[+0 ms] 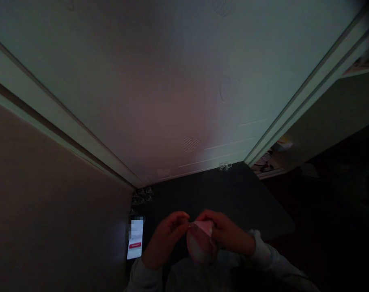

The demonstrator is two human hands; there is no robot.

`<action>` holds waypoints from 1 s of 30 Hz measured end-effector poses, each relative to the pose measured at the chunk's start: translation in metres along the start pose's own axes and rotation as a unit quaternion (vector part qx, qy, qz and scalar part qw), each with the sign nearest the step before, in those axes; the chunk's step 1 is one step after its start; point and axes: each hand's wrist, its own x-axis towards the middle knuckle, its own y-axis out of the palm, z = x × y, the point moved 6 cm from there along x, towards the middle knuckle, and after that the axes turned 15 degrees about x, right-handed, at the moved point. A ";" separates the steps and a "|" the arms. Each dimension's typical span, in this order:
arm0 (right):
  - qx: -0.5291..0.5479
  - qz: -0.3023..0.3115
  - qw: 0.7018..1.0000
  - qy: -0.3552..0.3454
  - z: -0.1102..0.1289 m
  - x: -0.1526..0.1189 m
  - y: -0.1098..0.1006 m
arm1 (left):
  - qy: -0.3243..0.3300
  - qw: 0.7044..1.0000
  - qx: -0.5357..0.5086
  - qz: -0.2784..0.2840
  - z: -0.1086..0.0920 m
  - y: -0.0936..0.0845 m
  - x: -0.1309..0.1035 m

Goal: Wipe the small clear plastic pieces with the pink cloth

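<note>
In dim light, a pink and whitish item, perhaps soft cloth, hangs between my hands at the bottom centre. My right hand grips its upper right part with bent fingers. My left hand is at its upper left corner, thumb and fingertips pinched together at its edge. What exactly the item is stays too dark to tell. Left of my left hand lies a phone with a lit screen and a red button on it.
A dark table stands against a pale panel with heart shapes. Small clear objects sit at its back edge, and several small dark round ones at its left corner. A wall rises on the left; shelves with items are at right.
</note>
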 end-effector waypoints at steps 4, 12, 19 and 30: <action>0.105 -0.031 0.993 0.052 -0.009 0.004 -0.005 | 0.038 0.999 0.019 0.009 -0.010 0.000 -0.004; 0.321 -0.034 0.938 0.124 -0.017 0.008 0.004 | 0.084 0.996 0.031 0.024 -0.008 0.001 -0.011; 0.227 -0.046 0.968 0.101 -0.024 0.007 0.001 | 0.024 0.998 -0.039 -0.034 0.009 -0.003 -0.010; 0.060 -0.034 0.997 0.043 0.000 -0.004 -0.008 | -0.023 0.999 -0.008 -0.028 0.007 0.013 -0.008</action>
